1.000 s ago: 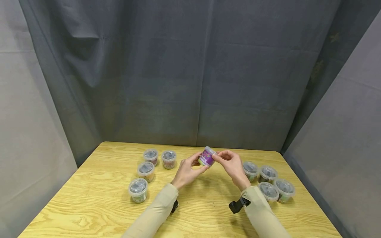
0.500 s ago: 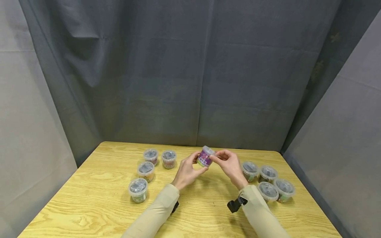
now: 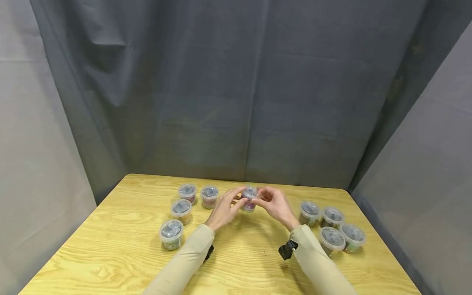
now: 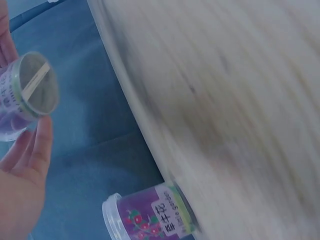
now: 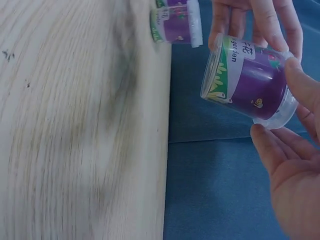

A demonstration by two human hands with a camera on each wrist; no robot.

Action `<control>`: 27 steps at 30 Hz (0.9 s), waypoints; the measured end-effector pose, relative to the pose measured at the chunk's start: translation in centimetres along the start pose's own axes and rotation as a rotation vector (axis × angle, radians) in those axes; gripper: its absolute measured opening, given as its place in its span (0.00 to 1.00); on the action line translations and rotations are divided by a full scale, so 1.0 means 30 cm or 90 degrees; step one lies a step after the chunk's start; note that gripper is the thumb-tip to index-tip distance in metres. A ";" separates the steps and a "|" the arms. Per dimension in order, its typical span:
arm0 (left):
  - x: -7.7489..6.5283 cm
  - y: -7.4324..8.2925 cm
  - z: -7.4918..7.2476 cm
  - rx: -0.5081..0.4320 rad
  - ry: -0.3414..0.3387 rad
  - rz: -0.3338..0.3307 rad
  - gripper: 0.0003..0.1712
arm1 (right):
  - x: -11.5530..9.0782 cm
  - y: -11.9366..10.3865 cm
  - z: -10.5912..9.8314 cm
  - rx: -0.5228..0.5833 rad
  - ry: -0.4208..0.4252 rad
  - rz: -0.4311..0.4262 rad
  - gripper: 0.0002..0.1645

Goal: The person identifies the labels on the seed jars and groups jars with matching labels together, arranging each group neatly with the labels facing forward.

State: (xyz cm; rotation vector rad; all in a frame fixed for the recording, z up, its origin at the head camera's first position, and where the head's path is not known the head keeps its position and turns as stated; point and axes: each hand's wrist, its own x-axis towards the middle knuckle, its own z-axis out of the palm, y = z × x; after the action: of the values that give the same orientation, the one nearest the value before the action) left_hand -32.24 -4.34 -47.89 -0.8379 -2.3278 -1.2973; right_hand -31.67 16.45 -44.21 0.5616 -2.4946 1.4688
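Note:
A small clear plastic tub [image 3: 249, 199] with a purple "garden" label and a clear lid is between my two hands, upright near the table's back. My left hand [image 3: 224, 209] holds its left side, thumb in front. From the right, my right hand [image 3: 275, 206] pinches it near the lid, and in the right wrist view the right thumb and fingers [image 5: 267, 147] lie at the lid rim of the tub [image 5: 255, 80]. In the left wrist view the tub [image 4: 37, 85] shows its clear base with a pale stick inside.
On the wooden table [image 3: 236, 262], several lidded tubs stand on the left, among them a front tub [image 3: 171, 234] and a back tub [image 3: 209, 197]. Several more, such as a right tub [image 3: 352, 237], cluster on the right. Grey curtain [image 3: 206, 102] hangs behind.
Both hands have lowered the tub slightly and shifted it left. It has turned from tilted, label facing up, to upright with its lid on top.

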 end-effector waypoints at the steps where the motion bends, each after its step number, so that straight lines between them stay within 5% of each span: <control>1: 0.000 -0.002 -0.003 0.004 -0.003 0.000 0.25 | 0.003 0.004 0.004 0.002 -0.008 -0.008 0.10; 6: -0.005 -0.013 -0.018 0.016 -0.010 -0.001 0.23 | 0.017 0.025 0.038 0.005 -0.023 -0.024 0.09; 14: -0.005 -0.025 -0.035 0.078 -0.001 -0.015 0.13 | 0.034 0.049 0.106 -0.086 0.003 -0.041 0.13; 27: 0.004 -0.066 -0.060 0.195 0.009 -0.074 0.14 | 0.075 0.048 0.188 -0.208 0.002 -0.045 0.13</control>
State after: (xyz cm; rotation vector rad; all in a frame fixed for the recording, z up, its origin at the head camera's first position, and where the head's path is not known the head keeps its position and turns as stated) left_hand -33.56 -6.64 -48.16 -0.6011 -2.5096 -0.9478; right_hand -34.17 11.67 -47.35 0.5765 -2.6064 1.0047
